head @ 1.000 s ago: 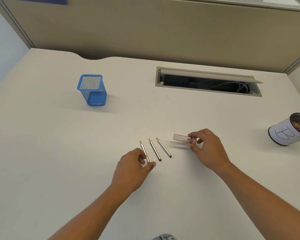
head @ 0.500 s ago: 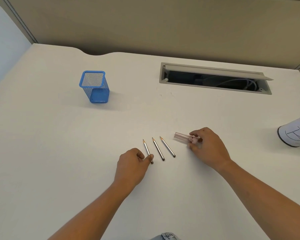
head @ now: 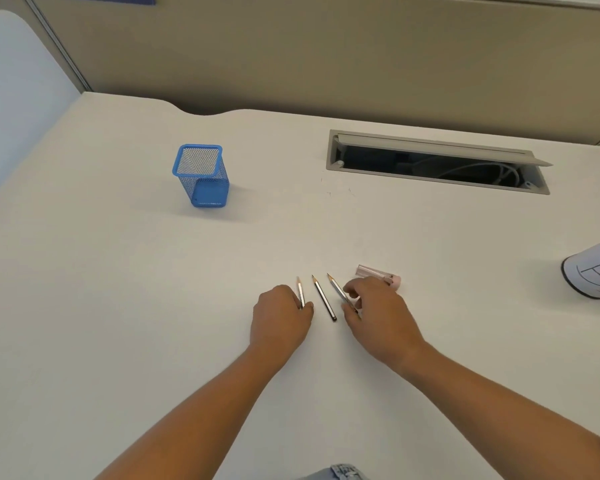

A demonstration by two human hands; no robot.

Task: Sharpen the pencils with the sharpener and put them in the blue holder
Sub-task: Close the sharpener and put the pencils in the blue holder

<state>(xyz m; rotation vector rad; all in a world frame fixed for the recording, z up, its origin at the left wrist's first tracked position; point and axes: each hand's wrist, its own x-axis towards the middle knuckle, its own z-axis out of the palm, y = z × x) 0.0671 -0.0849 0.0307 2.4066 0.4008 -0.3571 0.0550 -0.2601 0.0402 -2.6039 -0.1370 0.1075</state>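
Three short pencils lie side by side on the white desk, tips pointing away from me. My left hand (head: 279, 318) pinches the rear end of the left pencil (head: 300, 292). The middle pencil (head: 323, 297) lies untouched. My right hand (head: 378, 313) closes its thumb and fingers on the right pencil (head: 336, 289), which still rests on the desk. The pink, partly transparent sharpener (head: 378, 274) lies on the desk just beyond my right hand, with nothing holding it. The blue mesh holder (head: 201, 174) stands upright and looks empty, far to the left at the back.
An open cable hatch (head: 437, 162) with wires inside is set into the desk at the back right. A white-wrapped can (head: 593, 275) marked with a letter stands at the right edge. A beige partition wall runs behind the desk.
My right hand let go of the sharpener, which now lies on the desk, and moved left onto the right pencil. My left hand stays on the left pencil.
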